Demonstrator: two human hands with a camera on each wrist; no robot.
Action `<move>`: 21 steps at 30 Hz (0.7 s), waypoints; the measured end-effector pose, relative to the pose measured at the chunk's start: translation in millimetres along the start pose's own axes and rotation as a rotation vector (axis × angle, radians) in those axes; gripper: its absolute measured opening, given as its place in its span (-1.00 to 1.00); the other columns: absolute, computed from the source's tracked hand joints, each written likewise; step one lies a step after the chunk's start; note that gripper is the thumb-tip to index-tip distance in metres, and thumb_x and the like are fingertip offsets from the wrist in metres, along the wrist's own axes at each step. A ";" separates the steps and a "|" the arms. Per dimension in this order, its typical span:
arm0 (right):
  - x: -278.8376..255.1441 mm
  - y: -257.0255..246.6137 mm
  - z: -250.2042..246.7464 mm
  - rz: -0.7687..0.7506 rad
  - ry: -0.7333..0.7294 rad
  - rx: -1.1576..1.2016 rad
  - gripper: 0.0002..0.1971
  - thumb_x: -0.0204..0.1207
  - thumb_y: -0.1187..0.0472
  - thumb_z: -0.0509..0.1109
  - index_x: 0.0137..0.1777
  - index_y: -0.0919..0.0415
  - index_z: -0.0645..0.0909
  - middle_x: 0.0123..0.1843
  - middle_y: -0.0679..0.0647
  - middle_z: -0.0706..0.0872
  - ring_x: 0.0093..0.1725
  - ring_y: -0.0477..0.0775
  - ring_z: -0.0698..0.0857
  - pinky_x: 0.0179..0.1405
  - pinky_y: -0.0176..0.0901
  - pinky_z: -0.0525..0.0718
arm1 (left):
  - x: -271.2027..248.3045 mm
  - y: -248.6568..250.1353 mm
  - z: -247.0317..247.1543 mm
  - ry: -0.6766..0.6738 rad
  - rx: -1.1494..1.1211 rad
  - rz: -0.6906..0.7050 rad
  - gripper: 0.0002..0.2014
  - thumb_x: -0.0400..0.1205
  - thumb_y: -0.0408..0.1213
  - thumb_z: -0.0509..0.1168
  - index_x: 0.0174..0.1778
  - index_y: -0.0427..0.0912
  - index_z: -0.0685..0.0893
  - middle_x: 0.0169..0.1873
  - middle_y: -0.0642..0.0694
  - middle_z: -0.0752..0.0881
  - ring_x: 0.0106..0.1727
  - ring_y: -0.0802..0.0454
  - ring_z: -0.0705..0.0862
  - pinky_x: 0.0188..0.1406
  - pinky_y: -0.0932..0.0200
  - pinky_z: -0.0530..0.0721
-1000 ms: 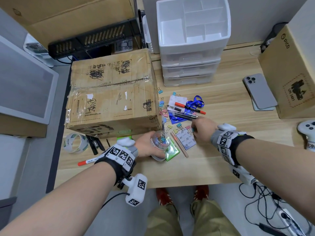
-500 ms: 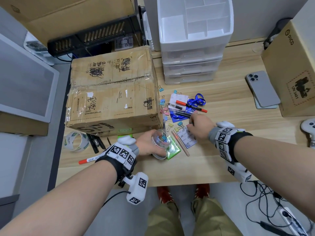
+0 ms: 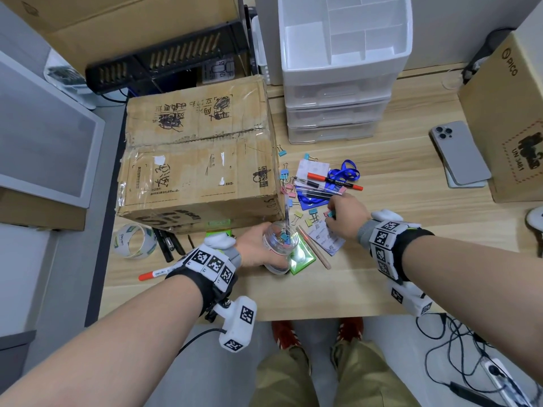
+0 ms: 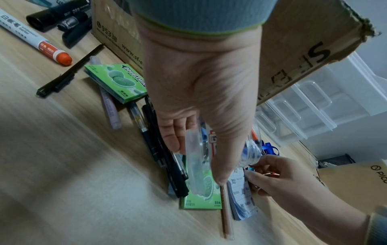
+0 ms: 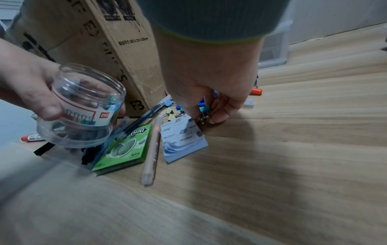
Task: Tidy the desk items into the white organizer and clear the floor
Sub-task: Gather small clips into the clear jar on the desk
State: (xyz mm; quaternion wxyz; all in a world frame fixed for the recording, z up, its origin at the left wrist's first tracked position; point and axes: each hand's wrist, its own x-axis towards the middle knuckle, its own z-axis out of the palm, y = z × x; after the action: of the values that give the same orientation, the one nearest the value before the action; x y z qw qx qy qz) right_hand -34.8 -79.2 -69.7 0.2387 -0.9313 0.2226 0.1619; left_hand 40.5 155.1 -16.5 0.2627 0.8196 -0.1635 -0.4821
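My left hand [image 3: 258, 245] grips a clear plastic jar [image 3: 279, 248] with several coloured binder clips inside, held just above the desk's front edge. In the right wrist view the jar [image 5: 83, 106] is open-topped and tilted. My right hand [image 5: 206, 119] is down on the desk beside a blue note pad [image 5: 182, 139], pinching a blue binder clip [image 5: 204, 109]. More loose clips [image 3: 311, 215] lie scattered between the hands. The white organizer [image 3: 340, 69] stands at the back of the desk, its top compartments showing nothing inside.
A big cardboard box [image 3: 199, 160] fills the desk's left side. Green gum pack [image 3: 302, 258], beige pen [image 5: 151, 152], red marker [image 3: 335, 180] and blue lanyard [image 3: 348, 171] lie nearby. Tape roll [image 3: 133, 240], black pens [image 3: 167, 245], phone [image 3: 458, 154] and a PICO box [image 3: 511, 113] sit around.
My right hand has shifted slightly left and away over the scattered clips. The left hand with the jar has stayed where it was.
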 end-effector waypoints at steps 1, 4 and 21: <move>0.3 -0.1 0.9 -0.005 0.001 -0.001 -0.75 0.55 0.19 0.40 0.19 0.26 0.60 0.16 0.22 0.62 0.09 0.24 0.63 0.03 0.00 0.62 | 0.1 -0.1 0.0 -0.002 0.008 -0.003 -0.31 0.25 -0.25 0.71 0.31 -0.07 0.63 0.11 0.06 0.79 0.13 0.09 0.76 0.19 0.21 0.71; 2.3 -0.8 4.2 -0.014 0.014 -0.020 -0.73 0.55 0.17 0.44 0.20 0.22 0.63 0.17 0.21 0.62 0.09 0.24 0.64 0.03 0.00 0.63 | -0.3 -0.8 -0.2 -0.006 0.009 -0.004 -0.21 0.12 -0.10 0.71 0.31 -0.04 0.63 0.10 0.09 0.79 0.13 0.10 0.76 0.27 0.11 0.71; -15.7 -37.3 -48.3 -0.118 -0.235 0.486 -0.90 0.40 0.20 0.60 -0.10 0.06 0.81 -0.23 0.00 0.82 -0.27 -0.13 0.75 -0.20 -0.31 0.70 | -5.7 12.3 -1.8 -0.012 0.037 -0.014 -0.40 0.37 -0.30 0.66 0.29 -0.08 0.57 0.04 0.06 0.72 -0.15 0.19 0.67 -0.64 0.57 0.49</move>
State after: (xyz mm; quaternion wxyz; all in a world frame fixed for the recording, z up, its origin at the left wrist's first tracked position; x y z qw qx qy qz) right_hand -20.3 -69.5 -9.1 0.4884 -0.8329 0.1711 0.1964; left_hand 39.1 148.6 -4.5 0.2431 0.8224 -0.1684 -0.4859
